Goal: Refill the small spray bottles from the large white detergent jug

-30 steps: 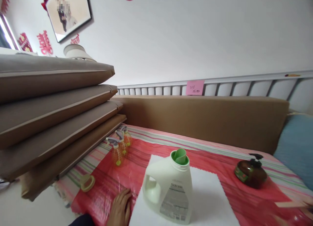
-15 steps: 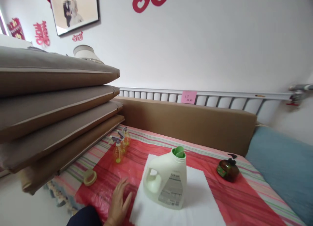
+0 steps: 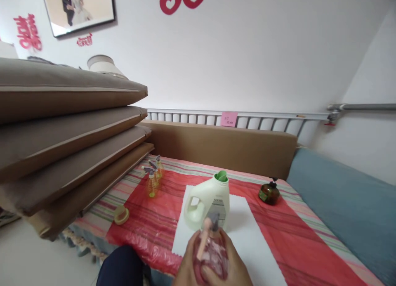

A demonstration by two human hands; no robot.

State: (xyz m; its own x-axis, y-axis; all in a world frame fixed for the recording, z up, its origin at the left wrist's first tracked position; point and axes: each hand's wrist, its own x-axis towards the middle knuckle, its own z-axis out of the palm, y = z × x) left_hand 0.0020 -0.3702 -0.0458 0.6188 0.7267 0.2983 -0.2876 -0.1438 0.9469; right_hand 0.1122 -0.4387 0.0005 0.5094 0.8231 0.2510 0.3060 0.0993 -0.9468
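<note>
Both of my hands are wrapped round a clear spray bottle (image 3: 213, 253) with a grey head, low in the middle of the head view. My left hand (image 3: 186, 263) grips its left side, and my right hand (image 3: 234, 263) its right side, a thumb across the front. The clear body looks pinkish, and its base is out of sight. Just behind it stands a pale green detergent jug (image 3: 202, 197), upright on a white cloth (image 3: 239, 211), a green cap (image 3: 221, 176) on its top. The bottle's head overlaps the jug's lower label.
Several similar spray bottles (image 3: 152, 183) stand at the back left on the red sheet (image 3: 154, 220). A round yellowish dish (image 3: 121, 215) lies at the left edge. A brown pump bottle (image 3: 269, 192) stands to the right. Stacked cushions (image 3: 77, 108) tower on the left.
Earlier only an open left hand showed beside the jug, holding nothing. Now both hands hold a spray bottle in front of the jug. The view has shifted slightly right.
</note>
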